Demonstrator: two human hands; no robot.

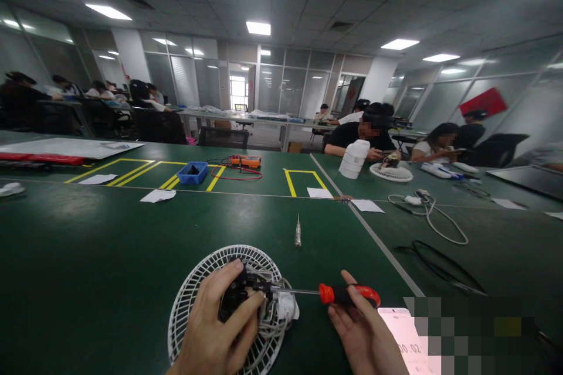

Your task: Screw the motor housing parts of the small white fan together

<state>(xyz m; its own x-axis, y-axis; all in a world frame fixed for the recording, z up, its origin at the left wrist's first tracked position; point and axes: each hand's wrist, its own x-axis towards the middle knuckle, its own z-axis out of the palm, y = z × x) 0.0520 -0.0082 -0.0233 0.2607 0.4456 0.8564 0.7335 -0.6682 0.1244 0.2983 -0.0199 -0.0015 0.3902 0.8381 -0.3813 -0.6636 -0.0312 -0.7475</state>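
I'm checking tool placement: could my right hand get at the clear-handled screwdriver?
Probably yes: the clear-handled screwdriver lies uncovered on the table, ahead of the right hand, but that hand grips the red-and-black screwdriver.

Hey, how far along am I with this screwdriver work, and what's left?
Looks partway. Done: the black part is uncovered over the white grille. In hand: your left hand steadies it while your right hand holds the red screwdriver, shaft reaching in. Left: seemingly this screwdriver step, and the cable lies in loose loops. I can't see how many screws remain.
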